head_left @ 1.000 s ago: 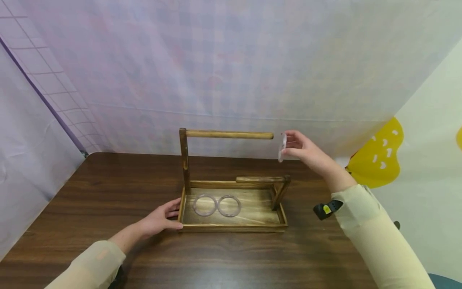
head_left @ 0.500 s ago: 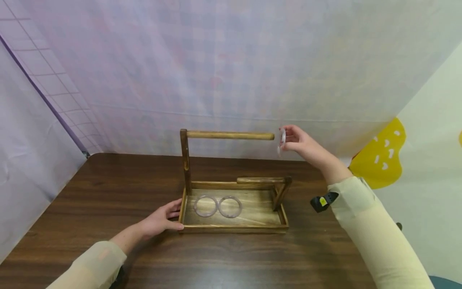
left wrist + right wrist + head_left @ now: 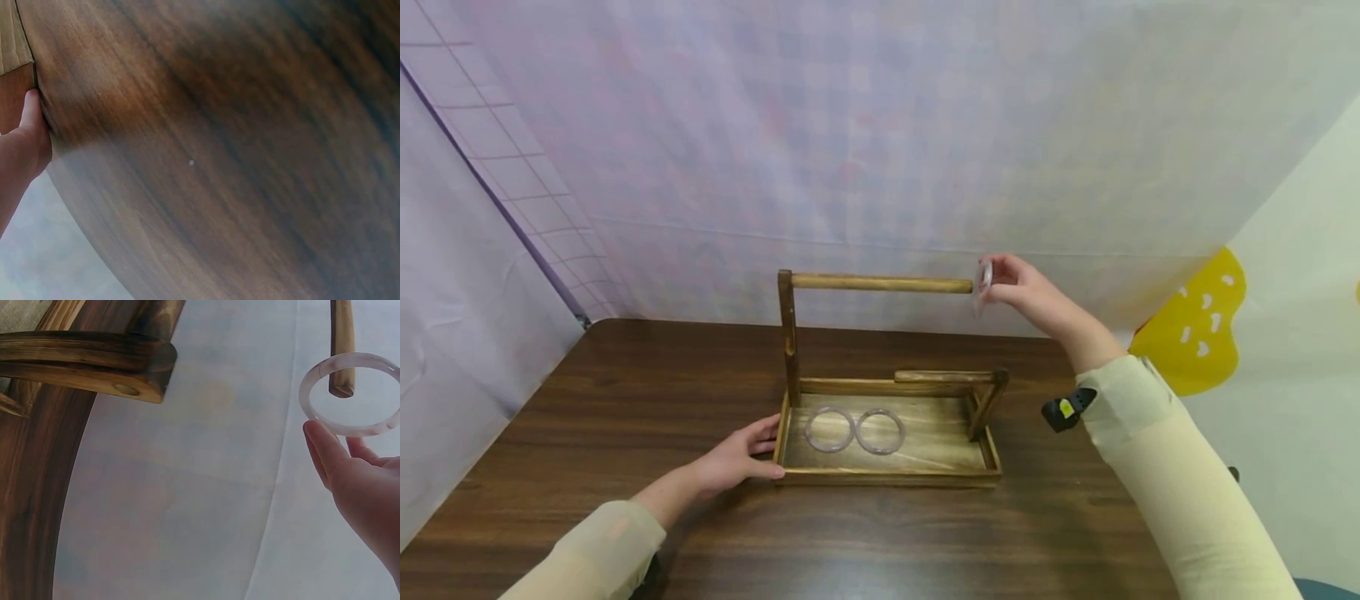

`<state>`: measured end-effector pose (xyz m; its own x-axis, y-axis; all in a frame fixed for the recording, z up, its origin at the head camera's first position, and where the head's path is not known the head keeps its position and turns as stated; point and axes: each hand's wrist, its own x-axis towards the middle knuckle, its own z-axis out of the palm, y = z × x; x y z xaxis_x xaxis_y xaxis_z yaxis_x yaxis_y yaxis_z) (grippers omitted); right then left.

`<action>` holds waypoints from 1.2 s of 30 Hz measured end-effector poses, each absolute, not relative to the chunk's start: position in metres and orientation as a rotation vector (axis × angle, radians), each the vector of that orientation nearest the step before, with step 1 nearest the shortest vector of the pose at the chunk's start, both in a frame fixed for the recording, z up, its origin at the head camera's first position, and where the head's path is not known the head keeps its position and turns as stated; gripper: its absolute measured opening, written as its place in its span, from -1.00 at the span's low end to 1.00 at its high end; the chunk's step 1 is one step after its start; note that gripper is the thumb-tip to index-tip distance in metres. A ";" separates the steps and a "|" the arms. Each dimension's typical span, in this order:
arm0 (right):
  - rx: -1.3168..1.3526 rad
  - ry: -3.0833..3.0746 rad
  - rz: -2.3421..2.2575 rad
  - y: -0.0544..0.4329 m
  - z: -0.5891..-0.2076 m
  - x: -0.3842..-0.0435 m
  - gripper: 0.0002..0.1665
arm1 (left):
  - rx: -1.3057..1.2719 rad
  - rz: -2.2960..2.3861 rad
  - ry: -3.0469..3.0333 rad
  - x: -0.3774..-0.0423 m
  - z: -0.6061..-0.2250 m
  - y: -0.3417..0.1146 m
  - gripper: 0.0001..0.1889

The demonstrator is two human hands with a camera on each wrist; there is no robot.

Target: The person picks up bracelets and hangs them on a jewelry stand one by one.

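My right hand (image 3: 1026, 292) pinches a pale, translucent bangle (image 3: 315, 378) between thumb and fingertips, at the free end of the upper wooden bar (image 3: 880, 283). In the right wrist view, the bar's tip (image 3: 342, 384) shows through the ring. Two more bangles (image 3: 830, 430) lie side by side in the tray of the wooden bangle stand (image 3: 887, 478). My left hand (image 3: 730, 460) rests against the stand's left end, thumb at the front corner and fingers along the side. In the left wrist view, the hand (image 3: 28, 140) touches the tray's wooden wall.
A shorter, lower bar (image 3: 943, 377) points left from the stand's right post (image 3: 987, 406). The stand sits on a dark brown table (image 3: 647, 392), with a pale curtain (image 3: 880, 150) behind. A yellow cutout (image 3: 1191, 325) hangs at the right.
My right hand has moved up and slightly left, bringing the bangle from beside the upper bar to its tip. The left hand has kept its place at the stand.
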<state>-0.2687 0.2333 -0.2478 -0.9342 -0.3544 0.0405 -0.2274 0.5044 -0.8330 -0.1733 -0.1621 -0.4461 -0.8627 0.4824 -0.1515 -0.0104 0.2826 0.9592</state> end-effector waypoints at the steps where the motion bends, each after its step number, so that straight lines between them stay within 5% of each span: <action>1: -0.506 2.605 -1.413 0.233 -0.247 -0.269 -0.37 | 0.422 1.604 2.147 -0.173 -0.446 -0.162 -0.04; 12: -0.501 2.635 -1.391 0.225 -0.237 -0.272 -0.42 | 0.409 1.603 2.157 -0.173 -0.445 -0.162 -0.04; 21: -0.497 2.680 -1.315 0.218 -0.233 -0.272 -0.19 | 0.411 1.601 2.154 -0.172 -0.445 -0.163 -0.03; 36: -0.530 2.704 -1.307 0.207 -0.231 -0.276 -0.21 | 0.396 1.599 2.161 -0.171 -0.444 -0.164 -0.04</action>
